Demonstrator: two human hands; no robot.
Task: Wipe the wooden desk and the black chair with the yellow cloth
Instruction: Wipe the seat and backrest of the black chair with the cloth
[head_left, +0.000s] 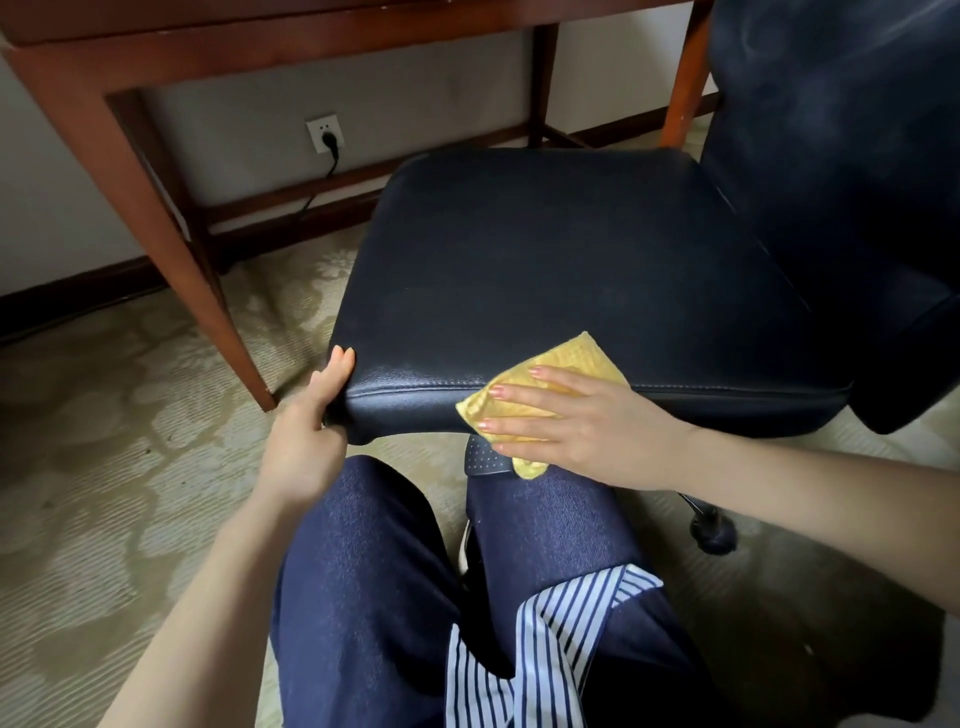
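Right hand (576, 426) lies flat, fingers straight, pressing the yellow cloth (571, 358) over the front edge of the black chair (545, 260) seat, and it covers most of the cloth. Left hand (311, 415) is curled round the seat's front-left corner, thumb hidden. The backrest (831, 130) is cut off at the right. Only the legs and underside of the wooden desk (140, 208) show. The chair base is mostly hidden, with just one caster (714, 530) poking out.

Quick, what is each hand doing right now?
Left hand: closed, gripping the black chair seat's front corner.
Right hand: open, flat fingers pressing the yellow cloth on the seat edge.
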